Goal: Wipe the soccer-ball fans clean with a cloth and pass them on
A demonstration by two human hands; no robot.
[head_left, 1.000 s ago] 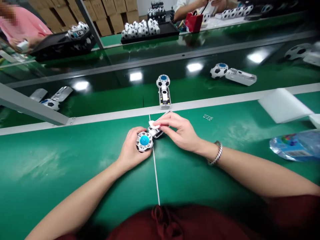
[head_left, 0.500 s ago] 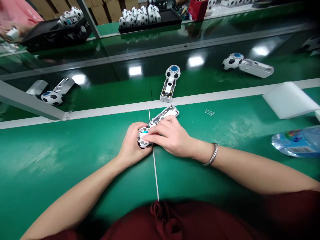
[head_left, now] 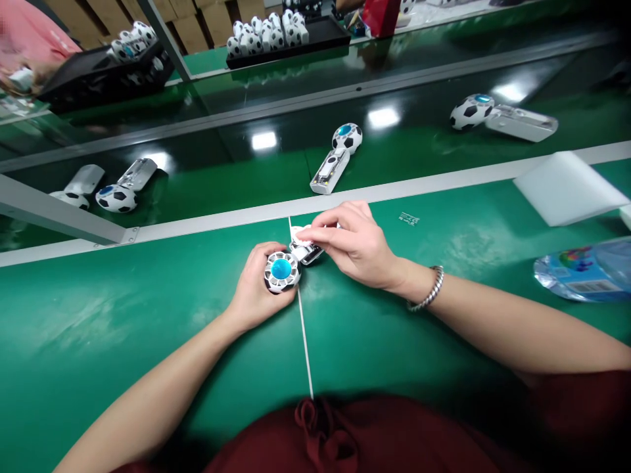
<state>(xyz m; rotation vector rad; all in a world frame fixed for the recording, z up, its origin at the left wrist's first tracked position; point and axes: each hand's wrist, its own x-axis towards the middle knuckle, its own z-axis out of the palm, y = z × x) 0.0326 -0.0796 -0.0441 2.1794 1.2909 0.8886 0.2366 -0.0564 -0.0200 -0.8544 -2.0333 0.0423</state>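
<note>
A small football-patterned hand fan (head_left: 282, 271) with a blue centre lies on the green table, its open handle pointing up and right. My left hand (head_left: 256, 289) is closed around the ball-shaped head. My right hand (head_left: 352, 244) pinches a small white pad (head_left: 300, 234) against the handle, just beyond the head. The handle is mostly hidden under my right fingers.
Beyond the grey rail, a dark conveyor carries another open fan (head_left: 335, 161), one at the right (head_left: 503, 117) and two at the left (head_left: 118, 190). A white foam block (head_left: 566, 189) and a clear plastic bag (head_left: 586, 269) lie at the right. Trays of football heads (head_left: 276, 34) stand far back.
My right hand has drawn back from the fan's head to the handle, uncovering the blue centre. The fans on the conveyor have drifted to the right.
</note>
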